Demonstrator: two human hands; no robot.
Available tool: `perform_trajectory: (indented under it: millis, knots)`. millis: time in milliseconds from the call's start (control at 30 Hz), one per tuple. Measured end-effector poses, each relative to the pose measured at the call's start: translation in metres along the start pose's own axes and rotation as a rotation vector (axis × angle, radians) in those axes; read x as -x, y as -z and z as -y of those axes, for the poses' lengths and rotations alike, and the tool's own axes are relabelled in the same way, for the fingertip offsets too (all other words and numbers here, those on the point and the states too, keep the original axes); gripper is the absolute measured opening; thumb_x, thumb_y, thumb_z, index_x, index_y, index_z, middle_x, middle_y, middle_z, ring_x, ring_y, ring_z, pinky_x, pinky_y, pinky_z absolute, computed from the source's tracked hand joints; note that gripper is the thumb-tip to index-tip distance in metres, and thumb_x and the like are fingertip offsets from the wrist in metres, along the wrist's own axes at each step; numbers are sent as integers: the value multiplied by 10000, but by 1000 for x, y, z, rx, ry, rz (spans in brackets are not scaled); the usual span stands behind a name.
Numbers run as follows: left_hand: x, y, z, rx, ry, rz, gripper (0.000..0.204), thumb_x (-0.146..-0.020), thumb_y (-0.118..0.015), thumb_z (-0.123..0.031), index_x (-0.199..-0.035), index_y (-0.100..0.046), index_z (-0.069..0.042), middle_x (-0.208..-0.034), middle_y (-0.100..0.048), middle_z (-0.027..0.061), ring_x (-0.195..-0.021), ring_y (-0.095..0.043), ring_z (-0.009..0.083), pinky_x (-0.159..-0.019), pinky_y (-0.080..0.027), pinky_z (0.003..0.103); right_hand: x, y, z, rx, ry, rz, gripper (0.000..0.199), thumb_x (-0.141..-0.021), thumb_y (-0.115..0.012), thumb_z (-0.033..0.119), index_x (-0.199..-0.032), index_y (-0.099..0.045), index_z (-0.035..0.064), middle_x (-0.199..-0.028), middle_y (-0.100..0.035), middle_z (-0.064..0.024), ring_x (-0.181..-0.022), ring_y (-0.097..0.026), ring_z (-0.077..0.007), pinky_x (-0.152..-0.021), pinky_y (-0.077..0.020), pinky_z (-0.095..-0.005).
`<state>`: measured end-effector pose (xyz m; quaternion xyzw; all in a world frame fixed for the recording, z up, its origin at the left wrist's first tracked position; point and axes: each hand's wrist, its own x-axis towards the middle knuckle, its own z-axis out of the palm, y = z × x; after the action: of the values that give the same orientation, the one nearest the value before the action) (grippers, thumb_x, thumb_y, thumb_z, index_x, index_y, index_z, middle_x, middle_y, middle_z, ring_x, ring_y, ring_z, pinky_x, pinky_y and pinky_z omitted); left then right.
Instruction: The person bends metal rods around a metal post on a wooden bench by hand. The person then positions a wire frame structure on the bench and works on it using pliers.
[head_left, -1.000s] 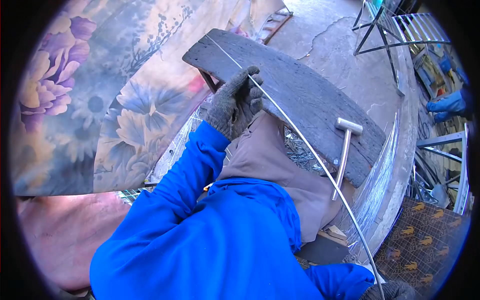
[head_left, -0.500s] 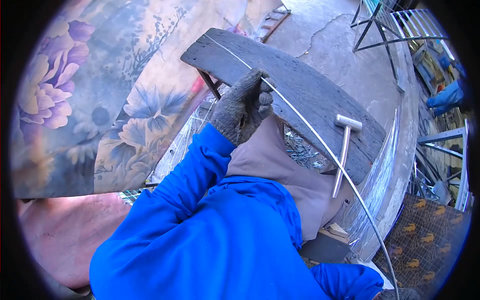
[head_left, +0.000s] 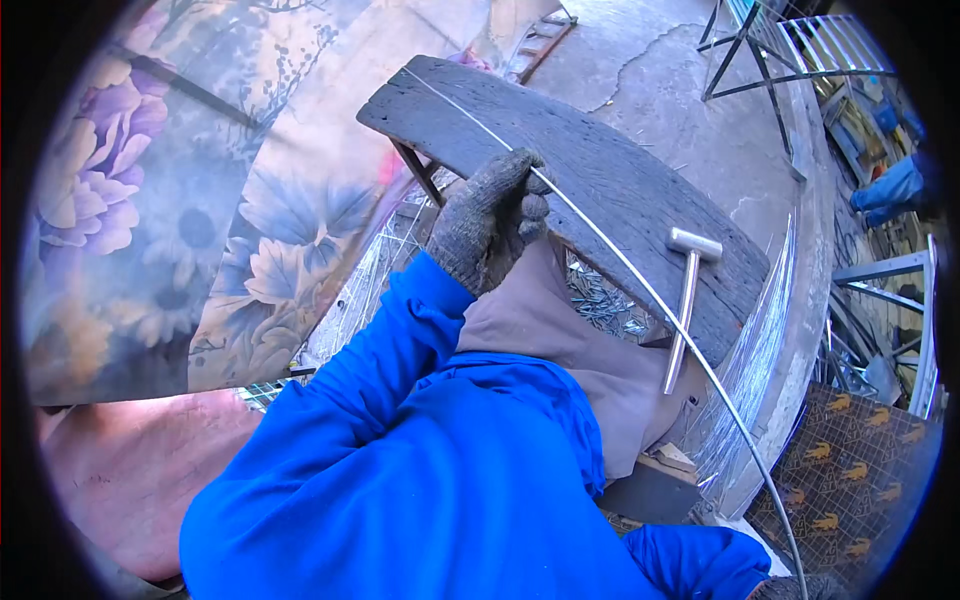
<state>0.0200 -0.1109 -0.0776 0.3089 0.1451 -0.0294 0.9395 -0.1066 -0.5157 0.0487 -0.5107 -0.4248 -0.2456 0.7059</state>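
Observation:
A long thin metal rod [head_left: 614, 248] slants across the view, from the far left end of a dark wooden bench [head_left: 640, 200] down to the lower right, where it bows. My left hand [head_left: 490, 215], in a worn grey glove, is closed round the rod above the bench's near edge. At the bottom right rim, my gloved right hand [head_left: 822, 588] is at the rod's near end; most of it is cut off. A metal hammer [head_left: 688, 290] lies on the bench with its handle over the near edge, and the rod crosses above that handle.
Thin bright wires [head_left: 765, 340] lean in a bundle right of the bench, and metal scraps [head_left: 600, 300] lie beneath it. A flowered sheet [head_left: 200, 230] hangs at the left. Metal frames [head_left: 770, 70] stand at the far right, near a person's blue-clad leg [head_left: 890, 190].
My left hand has dipped slightly toward me, still gripping the rod. The rod's near end has shifted a little to the right. A dark band now shows across the upper flowered sheet.

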Motion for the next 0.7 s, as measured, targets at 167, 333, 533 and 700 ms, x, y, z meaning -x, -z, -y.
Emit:
perform_trajectory:
  millis: [167, 333, 533, 700]
  knots:
    - [-1, 2, 8, -25, 12, -43, 183, -991, -583, -236, -1053, -637, -72, -817, -650, 14, -655, -606, 113, -563, -499, 249, -2, 0, 0, 7, 3, -3, 375, -942, -508, 448, -1157, -687, 199, -978, -599, -19, -819, -553, -206, -614, -449, -356]
    - [-4, 8, 19, -36, 44, -54, 187, -988, -589, -238, -1053, -630, -67, -820, -649, 10, -657, -617, 112, -563, -500, 248, -4, -1, 1, 13, 11, -6, 370, -943, -509, 440, -1157, -686, 195, -978, -601, -19, -819, -555, -205, -615, -450, -353]
    - [-2, 16, 31, -45, 88, -142, 196, -990, -585, -235, -1067, -618, -58, -789, -643, 2, -646, -618, 99, -515, -487, 234, -7, -1, 1, 18, 19, -9, 364, -943, -510, 430, -1156, -684, 191, -978, -604, -19, -820, -557, -203, -617, -452, -350]
    - [0, 13, 29, -93, 107, -137, 188, -991, -586, -229, -1060, -626, -58, -789, -642, -2, -650, -613, 99, -531, -484, 234, -10, 0, 1, 20, 29, -7, 359, -944, -511, 422, -1155, -683, 187, -979, -606, -19, -821, -559, -202, -618, -454, -348]
